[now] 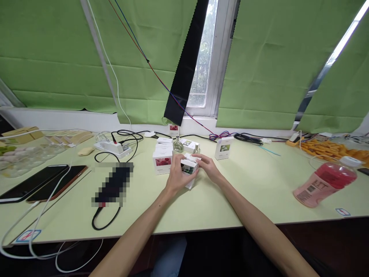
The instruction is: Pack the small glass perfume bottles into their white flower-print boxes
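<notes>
Left hand [176, 177]: grasp closed around a small white box [188, 167], thumb laid across the front, fingers wrapped at the left side. Right hand [212, 170]: fingertips set against the box's upper right edge; whether a flap is pinched or just touched cannot be told.

Key relation: box is located at frame centre, between both hands, with no gap to either. Its top edge lies just left of the right fingertips; its body lies right of the left palm. Long axis seems to run roughly up-down in the frame, slightly tilted; lower part is partly covered by the left thumb. Top edge is best reached by the right hand, body is supported by the left.

Just above the hands, two glass bottles [178, 145] are seen. Red-print boxes [163, 163] are stacked just left; a flower-print box [224, 149] is stood upright to the right. Pink drink bottle [318, 186] is placed well apart, at right of frame.
</notes>
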### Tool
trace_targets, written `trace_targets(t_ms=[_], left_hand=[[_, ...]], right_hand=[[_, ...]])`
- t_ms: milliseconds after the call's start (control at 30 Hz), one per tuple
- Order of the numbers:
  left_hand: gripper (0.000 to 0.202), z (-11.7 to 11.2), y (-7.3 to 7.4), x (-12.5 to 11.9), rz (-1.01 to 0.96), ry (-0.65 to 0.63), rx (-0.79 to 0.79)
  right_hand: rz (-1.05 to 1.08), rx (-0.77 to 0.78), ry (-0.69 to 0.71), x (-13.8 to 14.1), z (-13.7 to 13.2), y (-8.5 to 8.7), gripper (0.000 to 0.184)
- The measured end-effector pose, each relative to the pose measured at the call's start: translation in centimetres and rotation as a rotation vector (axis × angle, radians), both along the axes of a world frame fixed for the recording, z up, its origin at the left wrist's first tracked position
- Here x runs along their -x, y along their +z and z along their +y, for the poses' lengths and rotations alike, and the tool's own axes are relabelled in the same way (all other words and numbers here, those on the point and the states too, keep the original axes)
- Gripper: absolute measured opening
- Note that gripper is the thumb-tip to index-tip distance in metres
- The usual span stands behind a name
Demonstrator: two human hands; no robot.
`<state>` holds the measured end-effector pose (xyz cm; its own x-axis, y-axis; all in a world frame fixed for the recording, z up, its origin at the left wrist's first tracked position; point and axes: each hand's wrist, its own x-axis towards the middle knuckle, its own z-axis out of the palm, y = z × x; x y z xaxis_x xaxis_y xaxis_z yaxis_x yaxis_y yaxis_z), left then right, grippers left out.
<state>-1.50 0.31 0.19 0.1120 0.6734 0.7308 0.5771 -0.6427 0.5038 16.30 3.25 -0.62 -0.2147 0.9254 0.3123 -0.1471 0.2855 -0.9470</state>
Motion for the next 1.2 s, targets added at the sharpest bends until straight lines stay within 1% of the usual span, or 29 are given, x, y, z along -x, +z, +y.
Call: trace_targets(t_ms=[167, 267, 333, 400, 533, 700, 900, 1200], left_hand=[[0.061, 0.8, -0.7, 0.0, -0.038, -0.012, -0.163], [0.063, 0.9, -0.9, 0.0, -0.042, -0.024, -0.215], [0.064, 0.9, -0.8, 0.1, -0.049, -0.03, -0.235], [0.065, 0.9, -0.8, 0.1, -0.057, -0.033, -0.24], [0.065, 0.7, -0.6, 0.1, -0.061, -0.027, -0.249], [0.062, 0.7, -0.5, 0.1, -0.059, -0.003, -0.26], [0.058, 0.8, -0.4, 0.2, -0.066, 0.004, -0.216], [0.058, 0.9, -0.5, 0.2, -0.079, -0.004, -0.195]], right_hand=[[-0.044, -0.04, -0.039, 0.4, -0.6, 0.5, 0.051], [-0.024, -0.026, -0.025, 0.8, -0.8, 0.4, 0.06], [-0.017, -0.02, -0.016, 1.2, -0.9, 0.3, 0.061], [-0.015, -0.027, -0.013, 1.4, -1.0, 0.2, 0.058], [-0.044, -0.081, 0.002, 1.8, -1.0, 0.3, 0.045], [-0.121, -0.169, -0.028, 2.1, -0.8, 0.3, 0.037], [-0.197, -0.197, -0.047, 2.2, -1.2, 0.5, 0.035], [-0.232, -0.229, -0.053, 2.1, -1.9, 1.1, 0.039]])
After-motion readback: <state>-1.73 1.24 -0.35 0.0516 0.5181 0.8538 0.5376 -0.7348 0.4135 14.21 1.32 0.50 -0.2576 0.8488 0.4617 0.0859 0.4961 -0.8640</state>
